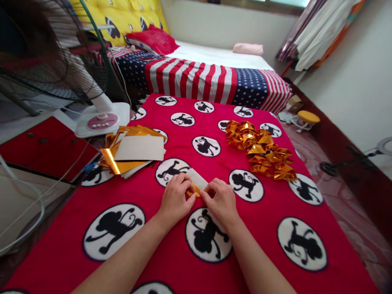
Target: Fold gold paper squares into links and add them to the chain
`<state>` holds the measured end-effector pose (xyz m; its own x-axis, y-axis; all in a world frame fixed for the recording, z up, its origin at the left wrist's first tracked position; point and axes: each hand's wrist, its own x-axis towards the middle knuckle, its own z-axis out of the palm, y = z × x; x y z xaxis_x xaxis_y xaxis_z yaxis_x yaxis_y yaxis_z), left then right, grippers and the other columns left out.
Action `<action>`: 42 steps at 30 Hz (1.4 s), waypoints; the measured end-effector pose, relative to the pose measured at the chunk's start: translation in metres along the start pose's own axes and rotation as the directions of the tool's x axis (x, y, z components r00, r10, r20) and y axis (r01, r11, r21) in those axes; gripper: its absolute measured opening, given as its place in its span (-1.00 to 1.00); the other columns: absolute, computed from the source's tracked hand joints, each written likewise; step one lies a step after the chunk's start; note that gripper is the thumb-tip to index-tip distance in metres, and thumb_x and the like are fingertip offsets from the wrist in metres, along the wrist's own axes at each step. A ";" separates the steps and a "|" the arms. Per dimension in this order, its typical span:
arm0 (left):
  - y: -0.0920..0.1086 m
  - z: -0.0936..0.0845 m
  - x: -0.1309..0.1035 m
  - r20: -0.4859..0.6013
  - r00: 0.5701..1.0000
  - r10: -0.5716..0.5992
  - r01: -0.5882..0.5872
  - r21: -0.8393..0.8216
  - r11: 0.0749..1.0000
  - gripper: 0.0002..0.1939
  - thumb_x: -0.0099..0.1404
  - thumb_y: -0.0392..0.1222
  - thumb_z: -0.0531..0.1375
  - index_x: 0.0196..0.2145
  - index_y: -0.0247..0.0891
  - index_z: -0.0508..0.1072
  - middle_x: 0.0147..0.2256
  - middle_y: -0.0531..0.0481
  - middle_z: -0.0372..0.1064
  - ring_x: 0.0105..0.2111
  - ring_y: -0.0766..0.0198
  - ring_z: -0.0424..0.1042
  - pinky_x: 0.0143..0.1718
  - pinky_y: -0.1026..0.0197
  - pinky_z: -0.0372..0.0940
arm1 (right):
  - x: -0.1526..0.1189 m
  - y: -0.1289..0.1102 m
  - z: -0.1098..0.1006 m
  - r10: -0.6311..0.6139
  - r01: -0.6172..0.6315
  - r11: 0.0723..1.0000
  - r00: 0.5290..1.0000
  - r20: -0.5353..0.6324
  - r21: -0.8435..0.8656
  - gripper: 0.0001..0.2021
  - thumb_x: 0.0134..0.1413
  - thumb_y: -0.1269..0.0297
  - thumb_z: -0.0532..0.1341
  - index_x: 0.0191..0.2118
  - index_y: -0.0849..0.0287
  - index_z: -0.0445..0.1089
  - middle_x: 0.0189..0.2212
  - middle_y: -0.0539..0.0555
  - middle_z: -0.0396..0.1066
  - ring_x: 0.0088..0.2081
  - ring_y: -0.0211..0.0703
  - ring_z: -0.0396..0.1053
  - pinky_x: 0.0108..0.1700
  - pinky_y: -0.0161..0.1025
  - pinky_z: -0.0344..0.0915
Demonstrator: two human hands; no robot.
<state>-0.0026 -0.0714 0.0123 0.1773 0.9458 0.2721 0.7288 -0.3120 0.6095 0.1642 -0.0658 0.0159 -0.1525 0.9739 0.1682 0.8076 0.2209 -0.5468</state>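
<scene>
Between my two hands lies a partly folded sheet of gold foil paper (197, 179), its pale back facing up and a gold strip turned over at the near edge. My left hand (177, 195) pinches the left part of that strip with thumb and fingers. At its right part, my right hand (221, 200) pinches the same sheet, fingers bent over it. To the left is a loose stack of gold foil paper (141, 148), pale side up on top. Several folded gold paper pieces (260, 151) sit grouped at the right.
A red cloth (180, 139) with monkey prints covers the table. At the left stand a fan (101, 110) and a red-topped cabinet (45, 143). Beyond the table is a bed (196, 77) with a red pillow (154, 40); a yellow stool (308, 116) stands right.
</scene>
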 end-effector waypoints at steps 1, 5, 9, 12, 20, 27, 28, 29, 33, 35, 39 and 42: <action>0.000 0.000 0.000 0.003 1.000 0.001 -0.001 -0.004 1.000 -0.93 0.14 -0.33 0.26 -0.42 -0.21 0.43 -0.23 -0.02 0.34 -0.17 0.14 0.31 -0.07 0.05 0.27 | 0.000 0.000 0.000 0.005 -0.005 1.000 1.000 -0.001 0.004 -0.78 0.01 0.29 0.32 -0.56 0.13 0.32 -0.48 -0.02 0.35 -0.37 -0.19 0.26 -0.30 -0.25 0.07; -0.003 0.001 -0.001 0.006 0.999 0.038 -0.038 -0.038 0.999 -0.89 0.18 -0.33 0.25 -0.35 -0.14 0.53 -0.23 -0.02 0.35 -0.15 0.14 0.32 -0.06 0.05 0.27 | 0.000 0.002 0.000 0.014 -0.013 0.999 1.000 -0.012 0.035 -0.82 0.01 0.31 0.31 -0.51 0.13 0.32 -0.46 -0.01 0.36 -0.35 -0.17 0.28 -0.29 -0.26 0.09; -0.005 0.002 -0.002 0.007 1.000 0.027 -0.026 -0.055 0.998 -0.90 0.20 -0.30 0.26 -0.35 -0.13 0.57 -0.23 -0.02 0.36 -0.14 0.15 0.32 -0.05 0.06 0.28 | -0.002 0.004 0.000 0.005 -0.004 0.997 1.000 -0.005 0.082 -0.87 -0.01 0.40 0.29 -0.47 0.13 0.32 -0.46 -0.02 0.36 -0.35 -0.17 0.27 -0.30 -0.26 0.10; -0.006 0.001 -0.001 0.023 1.000 0.022 -0.021 -0.064 0.998 -0.90 0.19 -0.30 0.27 -0.35 -0.13 0.57 -0.22 -0.02 0.37 -0.14 0.15 0.33 -0.06 0.06 0.28 | -0.005 0.007 -0.001 -0.011 0.011 0.993 1.000 0.002 0.118 -0.88 -0.01 0.47 0.25 -0.46 0.13 0.31 -0.46 -0.01 0.36 -0.34 -0.16 0.28 -0.30 -0.26 0.11; -0.005 0.001 0.000 0.014 0.999 0.030 -0.029 -0.068 0.997 -0.91 0.19 -0.31 0.28 -0.38 -0.14 0.57 -0.23 -0.01 0.38 -0.14 0.16 0.32 -0.06 0.05 0.26 | -0.007 0.013 -0.007 0.074 -0.083 0.977 0.996 0.054 0.196 -0.89 -0.01 0.48 0.16 -0.40 0.12 0.37 -0.45 -0.02 0.39 -0.40 -0.20 0.31 -0.33 -0.28 0.15; -0.006 0.001 -0.001 0.000 0.999 0.038 -0.038 -0.078 0.996 -0.91 0.18 -0.31 0.28 -0.36 -0.15 0.56 -0.22 -0.02 0.38 -0.15 0.15 0.33 -0.07 0.05 0.27 | -0.002 -0.002 -0.003 0.122 -0.121 0.992 0.992 -0.027 0.033 -0.87 -0.07 0.27 0.31 -0.39 0.11 0.35 -0.45 -0.03 0.40 -0.41 -0.18 0.31 -0.36 -0.27 0.09; -0.007 0.001 -0.001 -0.004 0.999 0.042 -0.042 -0.080 0.996 -0.91 0.18 -0.31 0.28 -0.37 -0.15 0.56 -0.23 -0.02 0.39 -0.15 0.15 0.33 -0.07 0.05 0.27 | -0.002 -0.001 -0.002 0.108 -0.107 0.994 0.994 -0.033 0.032 -0.90 -0.06 0.31 0.29 -0.40 0.11 0.34 -0.45 -0.03 0.39 -0.41 -0.19 0.30 -0.36 -0.27 0.08; -0.007 0.002 -0.001 -0.006 0.999 0.046 -0.046 -0.083 0.995 -0.91 0.18 -0.32 0.28 -0.37 -0.15 0.57 -0.23 -0.02 0.39 -0.15 0.15 0.33 -0.07 0.05 0.27 | -0.003 0.000 -0.002 0.103 -0.102 0.994 0.994 -0.029 0.045 -0.92 -0.05 0.35 0.26 -0.42 0.12 0.33 -0.45 -0.03 0.39 -0.41 -0.20 0.30 -0.36 -0.27 0.09; -0.009 0.002 -0.001 -0.005 0.998 0.066 -0.066 -0.103 0.993 -0.89 0.18 -0.33 0.28 -0.37 -0.13 0.58 -0.24 -0.02 0.39 -0.16 0.16 0.33 -0.08 0.06 0.27 | -0.003 0.010 -0.004 0.131 -0.125 0.985 0.991 -0.039 0.117 -0.93 -0.03 0.43 0.18 -0.39 0.11 0.33 -0.41 -0.01 0.39 -0.41 -0.20 0.30 -0.36 -0.28 0.13; -0.011 0.001 0.000 0.008 0.996 0.094 -0.092 -0.114 0.989 -0.88 0.20 -0.33 0.27 -0.37 -0.13 0.58 -0.23 -0.03 0.38 -0.16 0.17 0.33 -0.10 0.07 0.27 | -0.002 0.013 -0.004 0.141 -0.128 0.979 0.987 -0.071 0.156 -0.91 0.01 0.39 0.18 -0.30 0.12 0.36 -0.35 0.02 0.40 -0.39 -0.19 0.32 -0.33 -0.26 0.18; -0.015 -0.004 0.009 0.060 0.983 0.174 -0.167 -0.108 0.980 -0.88 0.19 -0.33 0.29 -0.38 -0.12 0.59 -0.24 -0.02 0.37 -0.17 0.19 0.32 -0.11 0.11 0.25 | 0.001 0.012 -0.004 0.150 -0.135 0.977 0.985 -0.085 0.164 -0.79 0.06 0.25 0.22 -0.15 0.12 0.40 -0.31 0.02 0.44 -0.37 -0.18 0.36 -0.31 -0.26 0.20; -0.012 -0.010 0.018 0.111 0.973 0.201 -0.202 -0.002 0.979 -0.88 0.13 -0.31 0.33 -0.42 -0.07 0.60 -0.28 -0.01 0.36 -0.22 0.19 0.32 -0.17 0.13 0.23 | 0.002 0.009 -0.006 0.159 -0.154 0.984 0.986 -0.047 0.088 -0.87 0.01 0.28 0.25 -0.26 0.08 0.43 -0.40 -0.03 0.45 -0.39 -0.18 0.37 -0.37 -0.28 0.15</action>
<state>-0.0150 -0.0513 0.0175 0.3927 0.8677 0.3047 0.6767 -0.4970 0.5433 0.1747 -0.0615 0.0158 0.0046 0.9930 0.1180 0.7679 0.0721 -0.6365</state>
